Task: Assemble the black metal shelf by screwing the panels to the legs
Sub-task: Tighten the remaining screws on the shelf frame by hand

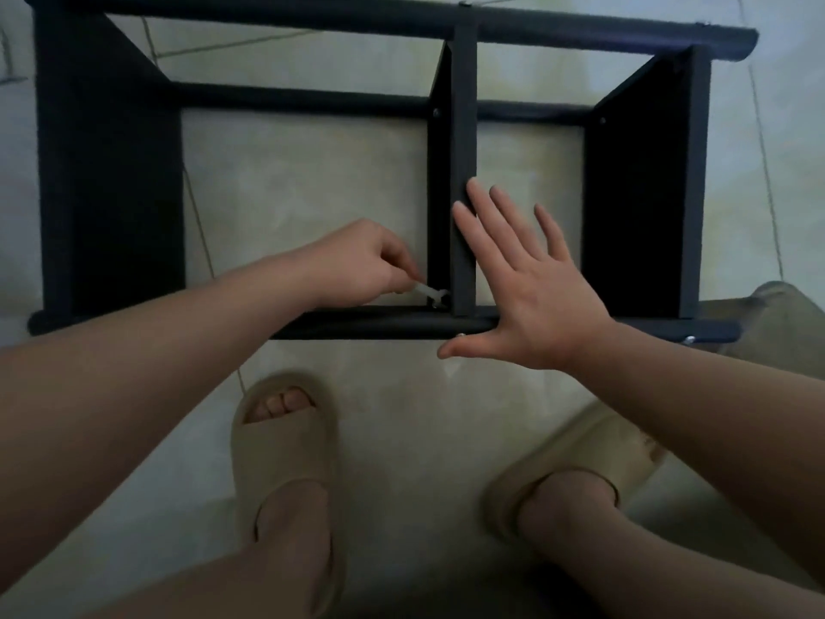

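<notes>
Slippers [285, 440] planted nearest. Left hand [361, 261] pinches a white wrench [428, 293] at the joint of the middle panel [464, 149], while right hand [531, 283], flat with fingers spread, braces beside it. Tightening looks underway; next, turn the wrench steadily.

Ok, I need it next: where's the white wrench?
Head view, centre: the left hand pinches the white wrench where the middle panel meets the near leg.

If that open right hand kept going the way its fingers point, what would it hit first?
Probably the middle panel: the right hand has its fingertips at the panel's edge, though depth is unclear.
</notes>
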